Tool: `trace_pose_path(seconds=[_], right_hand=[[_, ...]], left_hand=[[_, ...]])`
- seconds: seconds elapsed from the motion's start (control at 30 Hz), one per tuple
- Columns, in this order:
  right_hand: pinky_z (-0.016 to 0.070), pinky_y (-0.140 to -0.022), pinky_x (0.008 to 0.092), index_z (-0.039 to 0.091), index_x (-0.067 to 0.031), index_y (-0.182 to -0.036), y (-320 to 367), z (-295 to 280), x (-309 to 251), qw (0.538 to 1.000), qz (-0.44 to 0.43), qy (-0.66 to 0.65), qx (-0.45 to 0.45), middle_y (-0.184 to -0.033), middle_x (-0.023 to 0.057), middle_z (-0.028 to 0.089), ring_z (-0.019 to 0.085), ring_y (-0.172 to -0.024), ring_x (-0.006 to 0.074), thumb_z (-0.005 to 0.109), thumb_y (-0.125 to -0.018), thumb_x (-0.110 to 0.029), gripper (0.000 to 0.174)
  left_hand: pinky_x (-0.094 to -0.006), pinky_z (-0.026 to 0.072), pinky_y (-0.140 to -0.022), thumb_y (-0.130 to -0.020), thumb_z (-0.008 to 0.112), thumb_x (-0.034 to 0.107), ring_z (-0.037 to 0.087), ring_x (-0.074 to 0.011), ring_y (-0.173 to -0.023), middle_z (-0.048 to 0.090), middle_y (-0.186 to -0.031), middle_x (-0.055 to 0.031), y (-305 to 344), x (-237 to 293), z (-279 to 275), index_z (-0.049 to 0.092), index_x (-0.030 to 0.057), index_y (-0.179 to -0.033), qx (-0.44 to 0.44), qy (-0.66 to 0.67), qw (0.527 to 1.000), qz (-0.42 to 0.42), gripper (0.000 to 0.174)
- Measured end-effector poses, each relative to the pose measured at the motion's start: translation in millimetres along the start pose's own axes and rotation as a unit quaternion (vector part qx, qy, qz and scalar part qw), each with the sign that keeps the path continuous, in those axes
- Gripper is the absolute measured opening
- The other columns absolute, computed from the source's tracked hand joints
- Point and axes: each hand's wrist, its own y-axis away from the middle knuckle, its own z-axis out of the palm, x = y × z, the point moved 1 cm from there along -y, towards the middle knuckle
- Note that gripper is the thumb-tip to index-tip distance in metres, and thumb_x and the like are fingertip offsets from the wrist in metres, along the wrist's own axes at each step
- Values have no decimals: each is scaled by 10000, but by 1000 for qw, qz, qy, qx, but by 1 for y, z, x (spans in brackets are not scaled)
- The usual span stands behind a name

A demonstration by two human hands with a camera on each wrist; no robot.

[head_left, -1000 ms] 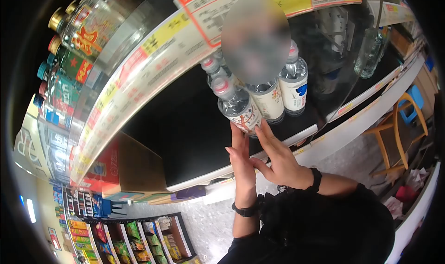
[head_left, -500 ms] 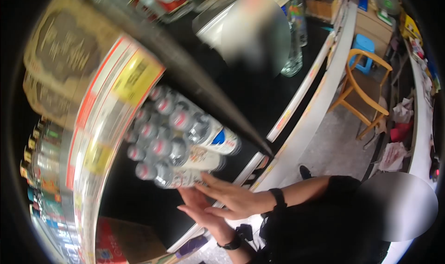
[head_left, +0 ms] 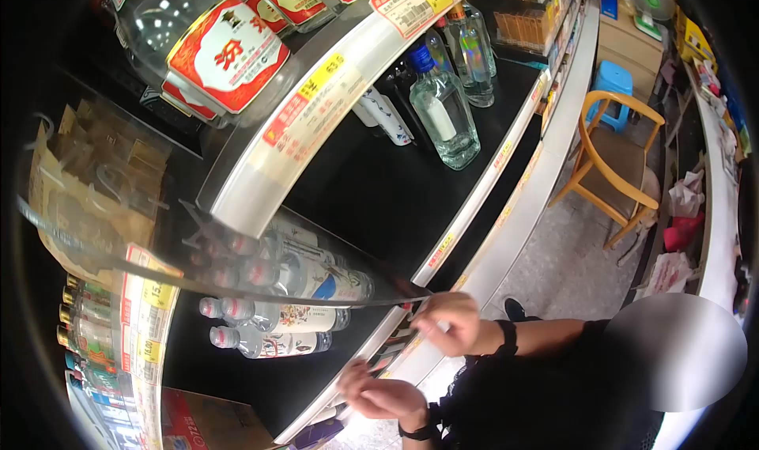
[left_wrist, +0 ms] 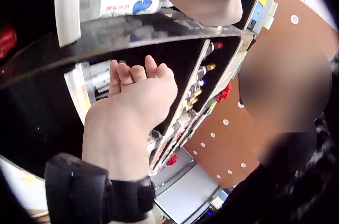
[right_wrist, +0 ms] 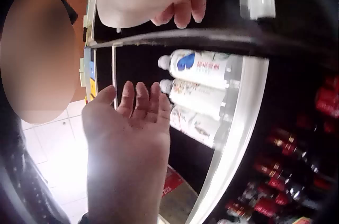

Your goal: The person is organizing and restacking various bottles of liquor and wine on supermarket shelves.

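Note:
In the head view, my left hand (head_left: 383,395) is in front of the shelf edge with its fingers loosely bent and nothing in them. My right hand (head_left: 449,325) hangs near the front end of the divider, fingers loosely curled and holding nothing. Clear bottles with white labels (head_left: 296,345) and pale pink caps stand on the black shelf, apart from both hands. Some show through the transparent divider (head_left: 277,293). The right wrist view has the left hand (right_wrist: 130,134) before several labelled bottles (right_wrist: 198,97). In the left wrist view the right hand (left_wrist: 132,102) is empty.
Larger bottles with red-and-white labels (head_left: 229,54) stand on the upper shelf. Beyond the divider are a blue-capped bottle (head_left: 447,118) and other bottles. A cardboard box (head_left: 213,422) lies at the lower left; a wooden chair (head_left: 617,161) and blue stool (head_left: 613,94) are behind at right.
Both hands have come away from the front bottle and back from the shelf, and they have separated from each other. The head view has turned, bringing the neighbouring shelf section into sight.

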Motion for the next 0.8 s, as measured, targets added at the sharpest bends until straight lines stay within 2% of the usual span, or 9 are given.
trace_pose_path(seconds=[0.07, 0.1, 0.17, 0.23, 0.3, 0.4, 0.57, 0.63, 0.8], right_hand=[[469, -539, 307, 662, -4, -827, -24, -25, 7, 996, 18, 67, 64, -691, 91, 641, 618, -582, 219, 702, -840, -21, 45], [486, -590, 309, 658, -2, -891, -41, -40, 7, 992, 33, 104, 67, -757, 100, 650, 634, -646, 224, 726, -825, -14, 96], [508, -782, 342, 605, 11, -1100, -71, -63, 24, 979, 21, 183, 84, -1013, 160, 634, 642, -888, 278, 778, -793, -37, 356], [459, -985, 410, 472, 26, -1330, -96, -81, 48, 967, 30, 238, 87, -1254, 216, 547, 563, -1151, 377, 855, -747, -135, 716], [412, -1061, 444, 369, 35, -1430, -121, -92, 58, 953, 32, 291, 80, -1375, 252, 470, 491, -1259, 422, 897, -706, -223, 933], [379, -1098, 468, 289, 55, -1478, -148, -94, 70, 943, 60, 325, 46, -1439, 288, 408, 428, -1324, 457, 928, -649, -319, 1112], [452, -1015, 469, 333, 41, -1461, -167, -87, 89, 937, 61, 343, 31, -1322, 280, 517, 525, -1208, 458, 908, -670, -226, 1014], [483, -967, 463, 415, -1, -1411, -168, -90, 96, 932, 71, 354, 44, -1273, 249, 540, 557, -1156, 445, 865, -701, -157, 855], [481, -975, 448, 446, 30, -1383, -164, -88, 99, 931, 93, 354, 17, -1281, 234, 553, 571, -1170, 408, 857, -687, -214, 845]], left_hand=[[-395, 478, -779, -999, 473, 237, 585, -277, -851, 552, -916, -142, 11, 4, 19, 538, 6, -832, -69, -1, 998, -1, 292], [-386, 472, -777, -1001, 451, 217, 585, -263, -826, 550, -921, -149, 12, 7, 30, 522, -4, -802, -113, -11, 994, 3, 306], [-338, 468, -767, -993, 452, 220, 600, -238, -825, 610, -851, -161, 9, 20, 52, 566, -35, -750, -159, -30, 986, -37, 370], [-332, 469, -781, -989, 468, 212, 608, -238, -827, 638, -870, -159, 10, 24, 71, 600, -38, -779, -198, -16, 978, -67, 353], [-330, 486, -772, -974, 510, 173, 619, -232, -825, 657, -884, -149, 17, 17, 83, 629, -35, -805, -217, -16, 974, -68, 292], [-330, 497, -773, -953, 549, 103, 643, -238, -835, 682, -910, -149, 19, 19, 99, 664, -25, -871, -257, -24, 961, -94, 190], [-328, 503, -781, -934, 609, 68, 660, -257, -850, 682, -933, -155, 14, 27, 113, 678, -42, -894, -275, -7, 950, -147, 136], [-333, 507, -777, -933, 612, 68, 663, -258, -847, 679, -924, -156, 10, 30, 116, 674, -48, -888, -268, -7, 951, -154, 139], [-324, 512, -763, -920, 629, 52, 664, -248, -829, 676, -904, -149, 4, 25, 121, 669, -49, -878, -231, -5, 961, -152, 117]])
